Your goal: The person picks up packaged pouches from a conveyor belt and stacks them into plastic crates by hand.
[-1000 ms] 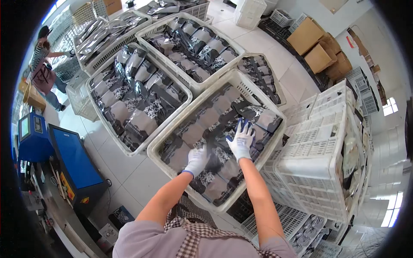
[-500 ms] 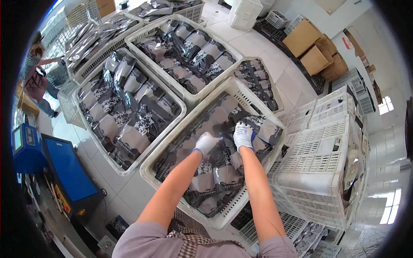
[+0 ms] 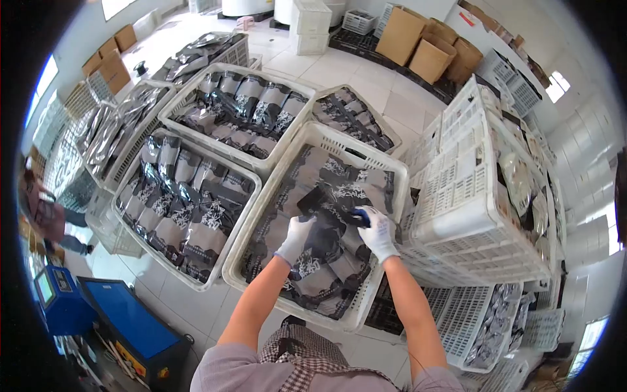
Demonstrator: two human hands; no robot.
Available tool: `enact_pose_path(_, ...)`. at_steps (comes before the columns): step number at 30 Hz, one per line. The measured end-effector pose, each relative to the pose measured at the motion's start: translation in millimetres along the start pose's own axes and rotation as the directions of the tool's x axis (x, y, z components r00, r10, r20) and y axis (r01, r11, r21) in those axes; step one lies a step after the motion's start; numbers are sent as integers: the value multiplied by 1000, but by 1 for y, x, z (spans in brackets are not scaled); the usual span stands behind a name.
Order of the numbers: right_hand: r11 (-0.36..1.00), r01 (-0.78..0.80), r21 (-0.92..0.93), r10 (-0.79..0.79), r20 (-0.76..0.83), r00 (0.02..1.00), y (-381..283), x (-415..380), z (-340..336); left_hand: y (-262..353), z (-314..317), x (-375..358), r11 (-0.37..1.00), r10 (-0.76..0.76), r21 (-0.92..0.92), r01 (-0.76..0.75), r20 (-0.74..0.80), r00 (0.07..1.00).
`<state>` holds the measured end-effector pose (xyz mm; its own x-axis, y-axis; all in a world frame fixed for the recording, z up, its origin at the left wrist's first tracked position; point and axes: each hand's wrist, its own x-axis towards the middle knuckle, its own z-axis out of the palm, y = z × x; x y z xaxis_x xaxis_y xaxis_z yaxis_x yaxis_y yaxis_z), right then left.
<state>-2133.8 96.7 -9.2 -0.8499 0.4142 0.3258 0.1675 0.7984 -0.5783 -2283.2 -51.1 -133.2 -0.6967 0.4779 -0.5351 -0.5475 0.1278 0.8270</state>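
A white plastic crate [image 3: 333, 135] in front of me holds many dark grey pouches with white lettering. Over its middle, both my gloved hands are closed on one dark pouch [image 3: 320, 206], which is slightly blurred. My left hand [image 3: 295, 239] grips its near left side, the fingertips partly hidden. On the other side, my right hand [image 3: 377, 233] has its fingers wrapped round a dark end of the pouch. Beneath and around the hands lie other pouches [image 3: 317, 171] in rows. Both gloves are white with bluish cuffs.
Filled crates stand on the left [image 3: 236, 234] and behind [image 3: 292, 138]. A tall stack of white crates [image 3: 450, 202] rises close on the right. At lower left is a blue-topped machine [image 3: 127, 317]. Another person [image 3: 49, 212] stands far left; cardboard boxes [image 3: 431, 59] sit at the back.
The view has turned right. My right hand has pulled back from the crate's right side and now holds a dark pouch together with my left hand.
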Motion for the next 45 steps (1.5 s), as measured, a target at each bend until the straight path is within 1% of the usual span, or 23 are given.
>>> enact_pose_path(4,850,-324,415,403,-117,908,-35,-57,-56,40,-2,-93,965,258,4,-263,182,949)
enact_pose_path(7,572,-277,772,668,-242,704,-41,-137,-83,43,-4,-140,849,395,283,-446,219,892)
enact_pose_path(12,642,-175,746,718,-504,480,-121,-300,-151,92,10,-233,756,357,420,-502,378,854)
enact_pose_path(13,757,-228,613,624,-574,530,-141,-331,-166,97,13,-248,793,340,364,-488,401,851)
enact_pose_path(14,728,-222,648,669,-602,435,-155,-365,-173,96,18,-264,827,308,315,-465,437,845)
enact_pose_path(16,673,-177,718,739,-643,202,-188,-441,-175,85,36,-298,867,356,274,-416,243,902)
enact_pose_path(17,587,-267,764,803,-590,78,-203,-486,-173,78,43,-313,865,382,227,-448,280,881)
enact_pose_path(21,602,-374,705,593,-709,-382,-279,-649,-168,42,89,-388,829,405,188,-527,448,797)
enact_pose_path(22,666,-305,681,534,-721,-442,-306,-663,-170,47,101,-404,809,386,241,-536,470,794)
enact_pose_path(25,541,-604,586,139,-770,-623,-388,-745,-162,-21,141,-404,826,261,168,-538,732,629)
enact_pose_path(26,508,-628,589,43,-746,-665,-421,-758,-163,-37,155,-418,854,185,142,-501,816,547)
enact_pose_path(28,176,-790,587,-158,-776,-611,-467,-784,-165,-86,180,-479,868,154,100,-486,877,455)
enact_pose_path(29,118,-819,562,-262,-778,-572,-476,-814,-181,-113,194,-506,871,137,86,-483,902,409)
enact_pose_path(30,-119,-801,587,-293,-791,-537,-483,-841,-182,-134,198,-574,928,14,157,-339,892,451)
enact_pose_path(32,-382,-670,637,-243,-769,-592,-480,-898,-162,-172,214,-606,948,-127,178,-263,971,202)
enact_pose_path(33,-489,-569,662,-221,-725,-653,-470,-936,-147,-190,222,-620,925,-76,91,-368,996,55)
enact_pose_path(34,-531,-505,680,-215,-685,-696,-466,-963,-139,-201,225,-653,948,-155,164,-271,986,57)
enact_pose_path(36,-581,-386,717,-265,-615,-743,-440,-1029,-105,-208,230,-709,944,-266,199,-263,932,-248)
enact_pose_path(38,-669,-320,671,-70,-485,-872,-417,-1062,-111,-228,239,-753,910,-342,263,-319,912,-226)
enact_pose_path(39,-680,-348,645,-114,-562,-819,-402,-1067,-110,-240,247,-766,898,-334,212,-386,900,-282)
enact_pose_path(41,-677,-287,678,-116,-483,-868,-381,-1088,-119,-258,260,-802,864,-313,89,-495,866,-391)
enact_pose_path(42,-688,-250,681,-138,-461,-876,-376,-1100,-128,-265,263,-827,885,-352,151,-440,835,-423)
enact_pose_path(45,-680,-246,690,-89,-411,-907,-372,-1117,-157,-283,274,-873,878,-402,244,-412,843,-358)
